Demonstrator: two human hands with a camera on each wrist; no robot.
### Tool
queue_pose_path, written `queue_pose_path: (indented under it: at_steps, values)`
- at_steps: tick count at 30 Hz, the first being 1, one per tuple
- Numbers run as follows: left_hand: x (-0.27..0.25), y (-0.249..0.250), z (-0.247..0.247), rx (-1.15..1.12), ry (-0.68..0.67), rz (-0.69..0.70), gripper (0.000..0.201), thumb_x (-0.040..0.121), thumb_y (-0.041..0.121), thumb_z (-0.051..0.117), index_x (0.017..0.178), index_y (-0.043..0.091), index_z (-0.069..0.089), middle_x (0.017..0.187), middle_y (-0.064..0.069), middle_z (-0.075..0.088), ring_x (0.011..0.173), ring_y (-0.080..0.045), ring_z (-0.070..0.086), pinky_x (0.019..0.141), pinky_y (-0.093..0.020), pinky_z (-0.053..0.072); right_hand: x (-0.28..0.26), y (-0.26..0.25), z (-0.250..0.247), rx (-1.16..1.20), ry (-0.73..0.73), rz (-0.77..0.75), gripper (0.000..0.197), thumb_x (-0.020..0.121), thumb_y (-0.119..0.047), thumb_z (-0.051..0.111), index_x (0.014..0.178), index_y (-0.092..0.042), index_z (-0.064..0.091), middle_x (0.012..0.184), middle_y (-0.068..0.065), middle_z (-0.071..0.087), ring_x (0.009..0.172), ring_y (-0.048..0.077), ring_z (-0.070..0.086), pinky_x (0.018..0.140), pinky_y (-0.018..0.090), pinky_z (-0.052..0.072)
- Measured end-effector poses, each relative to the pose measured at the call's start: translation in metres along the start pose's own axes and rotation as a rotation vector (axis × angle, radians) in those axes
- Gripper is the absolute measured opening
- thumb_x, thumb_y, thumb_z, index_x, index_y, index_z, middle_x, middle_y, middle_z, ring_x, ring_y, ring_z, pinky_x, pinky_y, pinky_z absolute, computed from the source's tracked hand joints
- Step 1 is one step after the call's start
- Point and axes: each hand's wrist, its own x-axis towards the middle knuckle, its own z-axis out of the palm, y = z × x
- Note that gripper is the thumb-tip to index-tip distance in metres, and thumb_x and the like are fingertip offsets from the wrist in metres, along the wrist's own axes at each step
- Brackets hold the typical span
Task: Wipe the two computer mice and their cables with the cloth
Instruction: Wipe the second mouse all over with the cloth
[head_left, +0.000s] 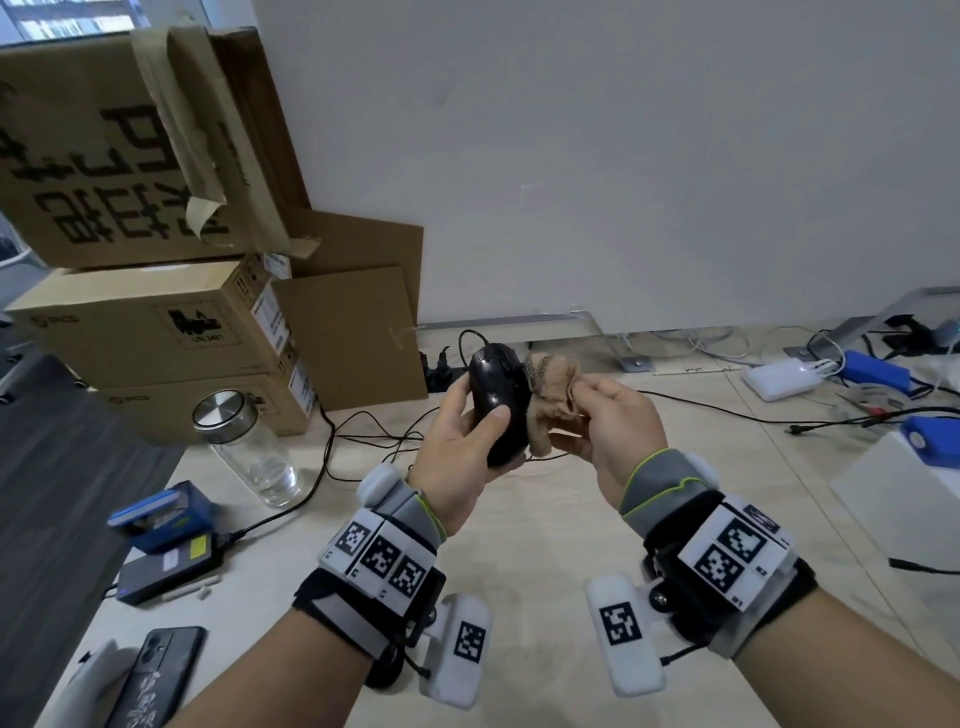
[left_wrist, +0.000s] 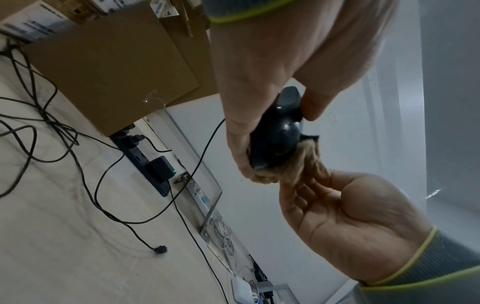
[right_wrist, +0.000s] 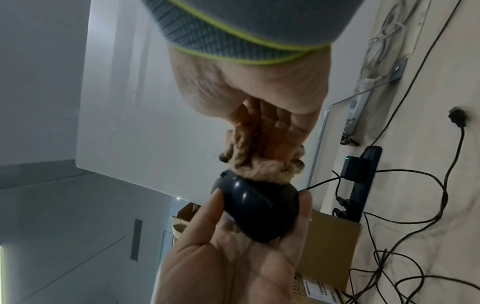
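Observation:
My left hand grips a black wired mouse above the table, thumb on its top and fingers behind. My right hand pinches a bunched tan cloth and presses it against the mouse's right side. The left wrist view shows the mouse with the cloth against its lower end. In the right wrist view the cloth sits on the mouse. The mouse's black cable loops off its front down to the table. A second mouse is not in view.
Stacked cardboard boxes stand at the back left, with a lidded glass jar in front. Tangled black cables and a power strip lie behind the hands. A phone, chargers and white adapters lie around the table.

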Motion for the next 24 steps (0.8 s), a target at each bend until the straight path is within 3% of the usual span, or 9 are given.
queue_pose_path:
  at_steps: [3, 6, 8, 9, 11, 14, 17, 22, 24]
  values:
    - [-0.001, 0.001, -0.002, -0.053, -0.015, -0.031, 0.041, 0.097, 0.007, 0.05, 0.13, 0.03, 0.046, 0.119, -0.013, 0.064, 0.104, -0.036, 0.063, 0.08, -0.046, 0.055, -0.001, -0.003, -0.003, 0.019, -0.038, 0.03, 0.024, 0.099, -0.015, 0.04, 0.087, -0.013, 0.06, 0.065, 0.002, 0.068, 0.058, 0.019, 0.062, 0.049, 0.028, 0.052]
    - [-0.001, -0.002, 0.0, -0.059, -0.057, -0.032, 0.042, 0.095, 0.009, 0.054, 0.13, 0.032, 0.045, 0.121, -0.013, 0.064, 0.105, -0.038, 0.064, 0.088, -0.055, 0.053, -0.002, -0.004, -0.003, -0.051, -0.161, -0.018, 0.031, 0.099, -0.035, 0.043, 0.101, -0.012, 0.064, 0.071, 0.002, 0.067, 0.06, 0.016, 0.062, 0.05, 0.028, 0.049]
    - [-0.002, -0.005, 0.002, -0.034, -0.069, -0.018, 0.046, 0.089, 0.014, 0.059, 0.128, 0.033, 0.045, 0.115, -0.012, 0.067, 0.097, -0.037, 0.066, 0.091, -0.055, 0.05, -0.003, 0.002, -0.002, -0.186, -0.188, -0.097, 0.023, 0.092, -0.023, 0.059, 0.109, -0.006, 0.058, 0.07, 0.004, 0.063, 0.053, 0.018, 0.057, 0.05, 0.029, 0.046]
    - [-0.003, -0.006, 0.002, -0.031, -0.07, -0.014, 0.046, 0.087, 0.015, 0.059, 0.128, 0.033, 0.045, 0.113, -0.013, 0.068, 0.094, -0.036, 0.066, 0.09, -0.054, 0.05, -0.003, 0.005, -0.002, -0.238, -0.167, -0.128, 0.018, 0.089, -0.01, 0.062, 0.106, -0.006, 0.058, 0.07, 0.006, 0.062, 0.05, 0.02, 0.054, 0.049, 0.031, 0.045]
    - [-0.004, -0.008, -0.001, -0.053, -0.056, -0.021, 0.044, 0.091, 0.01, 0.058, 0.127, 0.033, 0.046, 0.115, -0.015, 0.066, 0.099, -0.036, 0.065, 0.091, -0.055, 0.051, -0.004, 0.007, -0.003, -0.244, -0.091, -0.113, 0.018, 0.088, 0.005, 0.053, 0.093, -0.009, 0.063, 0.068, 0.009, 0.063, 0.048, 0.024, 0.053, 0.049, 0.034, 0.046]
    - [-0.002, -0.008, -0.006, -0.085, -0.048, -0.024, 0.045, 0.095, 0.002, 0.054, 0.127, 0.032, 0.047, 0.121, -0.015, 0.063, 0.108, -0.035, 0.061, 0.089, -0.051, 0.053, -0.003, -0.001, -0.007, -0.05, 0.004, 0.049, 0.027, 0.099, -0.014, 0.042, 0.085, -0.014, 0.065, 0.066, 0.004, 0.069, 0.055, 0.019, 0.064, 0.057, 0.036, 0.054]
    - [-0.001, -0.006, -0.008, -0.098, -0.077, -0.005, 0.045, 0.095, 0.0, 0.052, 0.127, 0.031, 0.047, 0.119, -0.011, 0.063, 0.107, -0.032, 0.061, 0.088, -0.05, 0.054, -0.002, -0.004, -0.007, -0.046, 0.058, 0.092, 0.035, 0.1, -0.033, 0.041, 0.08, -0.014, 0.062, 0.059, -0.001, 0.067, 0.058, 0.017, 0.064, 0.062, 0.038, 0.055]
    - [0.001, -0.008, -0.006, -0.107, -0.097, -0.019, 0.045, 0.093, 0.001, 0.055, 0.125, 0.031, 0.049, 0.133, -0.011, 0.055, 0.116, -0.033, 0.057, 0.089, -0.054, 0.052, -0.001, -0.007, -0.006, -0.056, 0.074, 0.147, 0.03, 0.1, -0.032, 0.043, 0.086, -0.015, 0.063, 0.076, 0.003, 0.067, 0.068, 0.021, 0.062, 0.068, 0.039, 0.055]
    - [0.003, -0.009, -0.004, -0.102, -0.077, -0.02, 0.046, 0.093, -0.002, 0.054, 0.125, 0.032, 0.049, 0.128, -0.012, 0.058, 0.114, -0.032, 0.058, 0.091, -0.054, 0.052, -0.001, -0.008, -0.007, -0.022, 0.06, 0.145, 0.027, 0.1, -0.027, 0.044, 0.095, -0.011, 0.065, 0.084, 0.008, 0.068, 0.073, 0.024, 0.063, 0.069, 0.042, 0.056]
